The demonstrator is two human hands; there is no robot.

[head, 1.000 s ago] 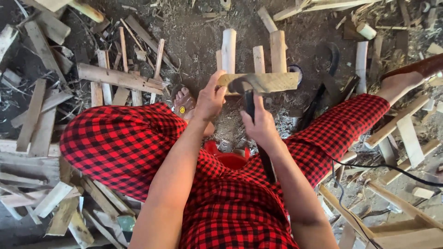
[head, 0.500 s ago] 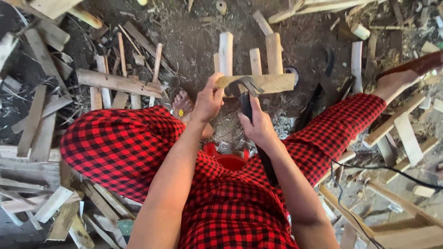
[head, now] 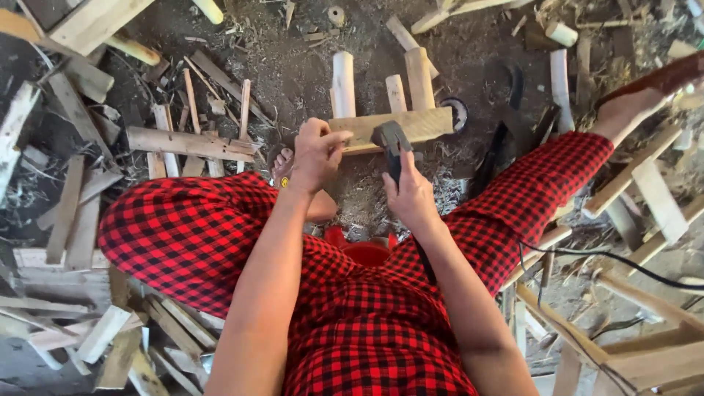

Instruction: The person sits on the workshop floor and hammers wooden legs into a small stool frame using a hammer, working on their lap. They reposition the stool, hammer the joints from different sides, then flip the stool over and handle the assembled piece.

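your left hand (head: 317, 155) sits just left of centre frame, fingers curled closed around the left end of the wooden crossbar (head: 411, 126), which runs almost level across the middle of the frame, tipped slightly up toward the right. your right hand (head: 411, 196) is just below and right of it, wrapped shut on the dark handle of a hammer (head: 392, 143) whose head lies against the crossbar's near face, a little left of the bar's middle. so the bar's long axis runs left to right, while the hammer handle runs up and down the frame, meeting it roughly square. three pale upright slats (head: 343, 84) stand behind the bar, toward the top of the frame. the left hand is touching the wood; the right reaches it only through the tool. scrap offcuts (head: 187, 143) lie at left, well apart from both hands.
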